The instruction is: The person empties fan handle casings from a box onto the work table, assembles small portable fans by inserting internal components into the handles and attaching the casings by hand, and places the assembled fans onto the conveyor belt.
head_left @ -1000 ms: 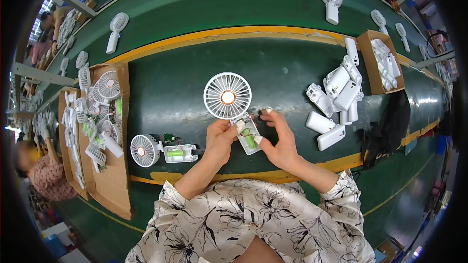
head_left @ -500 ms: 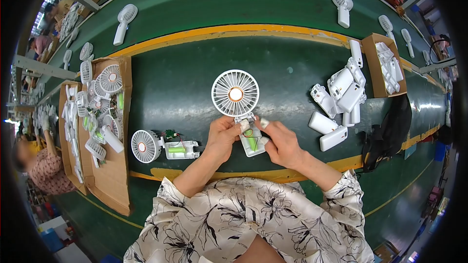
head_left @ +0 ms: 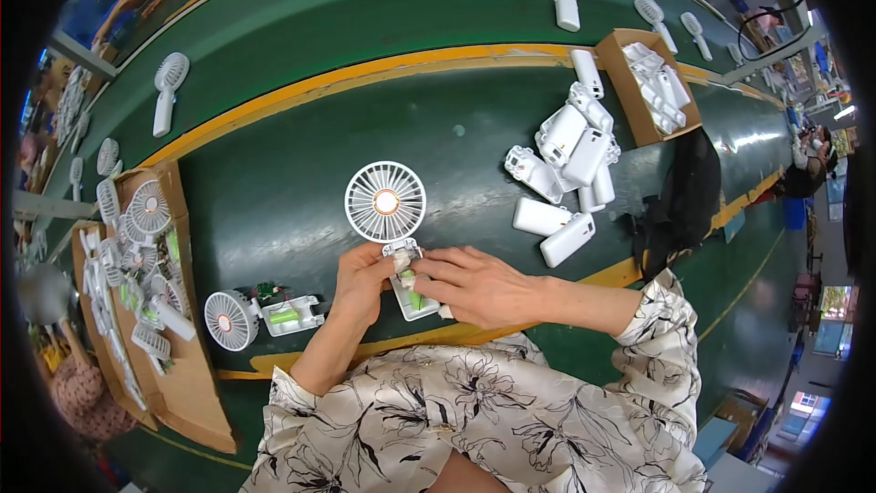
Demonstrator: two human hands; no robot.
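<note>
A white handheld fan (head_left: 385, 202) lies in front of me, its round grille pointing away and its handle uncovered, with a green battery (head_left: 415, 299) inside. My left hand (head_left: 361, 278) pinches the handle near the neck from the left. Over the open handle, my right hand (head_left: 479, 288) bends its fingers onto the battery area and hides part of it. White wraps cover some fingertips. To the left lies a second opened fan (head_left: 231, 319), its battery and a small green circuit board (head_left: 270, 291) exposed.
White handle covers (head_left: 582, 157) are piled at right, beside a cardboard box (head_left: 630, 114) of white parts and a black cloth item (head_left: 686, 196). A cardboard tray (head_left: 203, 374) at left holds several fans. More fans lie on the green belt (head_left: 365, 14). Other people work at left.
The view has turned, shifting the bench contents leftward. My right hand has moved from the handle's right side to over its open interior, while my left keeps its pinch near the neck.
</note>
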